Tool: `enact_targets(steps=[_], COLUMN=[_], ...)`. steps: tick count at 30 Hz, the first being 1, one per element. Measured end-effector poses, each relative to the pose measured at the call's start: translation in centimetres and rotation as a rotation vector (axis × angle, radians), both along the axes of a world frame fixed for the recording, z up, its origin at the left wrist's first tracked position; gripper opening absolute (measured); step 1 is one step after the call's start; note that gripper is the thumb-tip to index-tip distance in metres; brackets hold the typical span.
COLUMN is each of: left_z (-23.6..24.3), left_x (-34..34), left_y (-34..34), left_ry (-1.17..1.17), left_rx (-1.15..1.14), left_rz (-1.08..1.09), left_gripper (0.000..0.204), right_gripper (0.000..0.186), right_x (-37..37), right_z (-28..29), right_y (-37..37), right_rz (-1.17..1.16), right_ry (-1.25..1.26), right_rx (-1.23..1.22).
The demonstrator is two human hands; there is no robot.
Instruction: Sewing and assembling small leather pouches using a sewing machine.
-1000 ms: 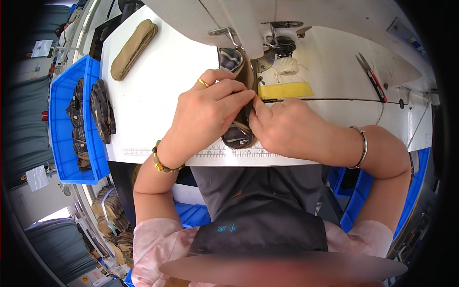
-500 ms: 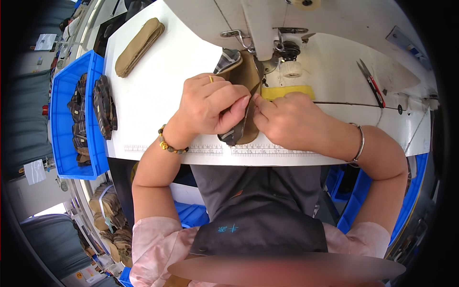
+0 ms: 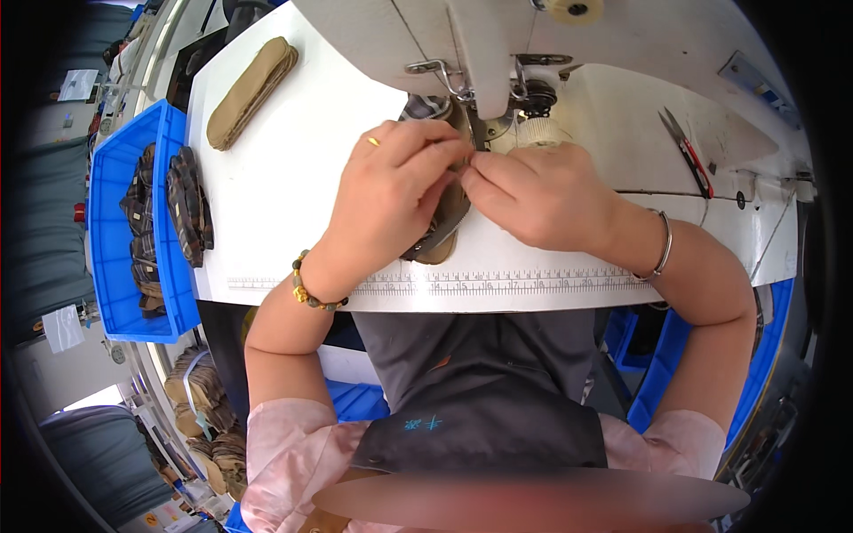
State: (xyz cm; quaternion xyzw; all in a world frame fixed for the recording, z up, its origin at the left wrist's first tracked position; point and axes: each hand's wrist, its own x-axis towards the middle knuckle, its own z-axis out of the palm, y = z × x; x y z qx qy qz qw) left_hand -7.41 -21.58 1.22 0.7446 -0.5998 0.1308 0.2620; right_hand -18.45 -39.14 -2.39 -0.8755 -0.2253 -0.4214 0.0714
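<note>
A fabric piece (image 3: 442,249), tan with a dark plaid part, lies on the white table under the head of the sewing machine (image 3: 480,53). Its plaid end (image 3: 426,107) shows just beyond my fingers. My left hand (image 3: 391,191) is closed, pinching the piece's edge with thumb and forefinger. From the other side my right hand (image 3: 546,195) pinches the same edge, its fingertips meeting those of the left. Both hands hide the middle of the piece, close in front of the presser foot and needle area.
A stack of tan oval pieces (image 3: 252,93) lies at the far left. Beside the table hangs a blue bin (image 3: 105,222) with plaid pieces, another plaid bundle (image 3: 187,206) next to it. Red-handled scissors (image 3: 689,151) rest at right. A printed ruler (image 3: 498,282) runs along the front edge.
Both hands have shifted a little away from me toward the machine, still pinching the edge. More of the piece's near end is covered, and the yellow strip is now hidden.
</note>
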Motion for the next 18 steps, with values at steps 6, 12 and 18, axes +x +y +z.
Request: enact_targets(steps=[6,12,18], left_z=[-0.7,-0.5,-0.5], left_x=[-0.3,0.8,0.7], left_y=[0.1,0.4,0.2], left_ry=[0.004,0.177,0.196], left_rx=[0.049,-0.088,-0.096], left_rz=[-0.099,0.027,-0.023], left_gripper=[0.040,0.032,0.029], right_gripper=[0.012,0.016,0.015], right_x=[-0.3,-0.8,-1.3], right_z=[0.3,1.0,-0.7], right_y=[0.0,0.2,1.5], right_rz=[0.070,0.254,0.178], right_ry=[0.016,0.285,0.212], right_rx=[0.013,-0.104,-0.169])
